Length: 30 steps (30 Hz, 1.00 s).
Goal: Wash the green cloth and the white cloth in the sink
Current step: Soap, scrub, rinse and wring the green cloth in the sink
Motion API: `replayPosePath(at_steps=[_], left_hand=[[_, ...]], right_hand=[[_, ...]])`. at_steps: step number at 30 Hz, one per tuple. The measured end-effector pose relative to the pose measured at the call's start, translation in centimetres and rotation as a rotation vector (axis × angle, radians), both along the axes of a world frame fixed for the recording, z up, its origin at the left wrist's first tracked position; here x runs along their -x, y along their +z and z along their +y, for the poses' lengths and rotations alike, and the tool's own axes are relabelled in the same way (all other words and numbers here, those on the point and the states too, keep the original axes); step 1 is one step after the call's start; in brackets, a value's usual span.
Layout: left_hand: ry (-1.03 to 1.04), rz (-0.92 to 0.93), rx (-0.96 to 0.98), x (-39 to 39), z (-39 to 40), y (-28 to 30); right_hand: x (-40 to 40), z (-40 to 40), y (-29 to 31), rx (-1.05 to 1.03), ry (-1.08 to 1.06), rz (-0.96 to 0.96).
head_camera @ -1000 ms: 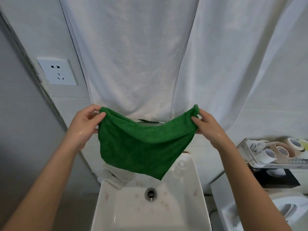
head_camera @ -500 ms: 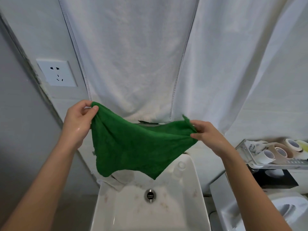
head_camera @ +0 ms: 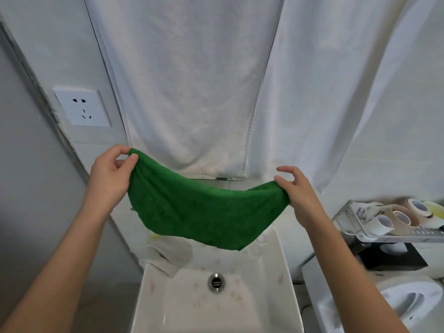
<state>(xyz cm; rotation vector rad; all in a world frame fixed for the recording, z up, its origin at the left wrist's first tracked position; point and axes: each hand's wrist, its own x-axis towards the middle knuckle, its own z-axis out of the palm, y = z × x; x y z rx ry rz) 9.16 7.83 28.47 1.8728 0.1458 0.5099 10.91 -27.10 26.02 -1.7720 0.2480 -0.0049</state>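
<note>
**A:** What do you have on the feed?

**B:** I see the green cloth (head_camera: 206,212), a plush, nubby square, stretched in the air above the sink (head_camera: 153,306), well clear of the basin. Its top edge sags in a shallow curve and one corner hangs as a point towards the drain (head_camera: 216,282).

**A:** How is it gripped?

**B:** The left hand (head_camera: 111,175) pinches the upper left corner between thumb and curled fingers. The right hand (head_camera: 296,188) pinches the opposite corner with thumb and forefinger, while its other fingers are lifted and loosely spread.

**A:** And the other one?

**B:** I see the white cloth (head_camera: 168,254) crumpled on the sink's back left rim, partly draped into the bowl. It looks thin, limp and faintly stained. The sink is glossy white and rectangular, with reddish specks around the round metal drain.

**A:** Surroundings?

**B:** A large white towel (head_camera: 189,87) with stitched hems hangs behind. There is a wall socket (head_camera: 83,107) to the left and, on the right, a wire rack (head_camera: 374,233) holding tape rolls (head_camera: 398,216).

**A:** Any change from half a second ago?

**B:** Yes. The left hand sits lower and the right hand further out, so the cloth is spread wider and flatter, and more of the white cloth shows beneath it.
</note>
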Motion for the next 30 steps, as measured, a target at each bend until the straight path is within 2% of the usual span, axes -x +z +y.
replayPosePath(at_steps=[4, 6, 8, 10, 14, 16, 18, 22, 24, 26, 30], left_hand=[[0.047, 0.017, -0.056, -0.1, 0.1, 0.0], [0.053, 0.028, 0.0, -0.3, 0.6, -0.1], [0.046, 0.041, 0.062, -0.4, 1.0, -0.2], [0.052, 0.029, 0.111, -0.3, 1.5, -0.2], [-0.031, -0.036, 0.086, 0.0, 2.0, 0.2], [-0.069, -0.066, 0.034, 0.1, 2.1, 0.3], [-0.057, -0.084, -0.018, 0.0, 2.2, 0.3], [0.001, -0.076, -0.158, -0.1, 2.5, -0.1], [-0.001, -0.063, -0.154, -0.1, 2.4, 0.0], [-0.023, -0.073, -0.101, -0.2, 2.2, 0.1], [-0.077, -0.076, 0.048, -0.2, 2.4, 0.8]], right_hand=[[0.2, -0.6, 0.6, -0.415, 0.109, 0.043], [0.4, -1.0, 0.7, -0.45, 0.216, 0.017], [0.5, -1.1, 0.8, -0.298, 0.248, -0.038], [0.6, -1.2, 0.7, -0.049, 0.212, -0.123], [-0.1, -1.3, 0.5, 0.423, 0.152, -0.25], [-0.3, -1.2, 0.8, 0.497, 0.119, -0.253], [-0.3, -1.0, 1.2, 0.371, 0.084, -0.236], [-0.2, -0.4, 1.9, -0.182, -0.035, -0.103], [-0.3, -0.4, 2.0, -0.368, -0.011, -0.06], [-0.4, -0.5, 2.1, -0.352, 0.084, -0.069], [-0.2, -0.6, 2.2, -0.094, 0.236, -0.134]])
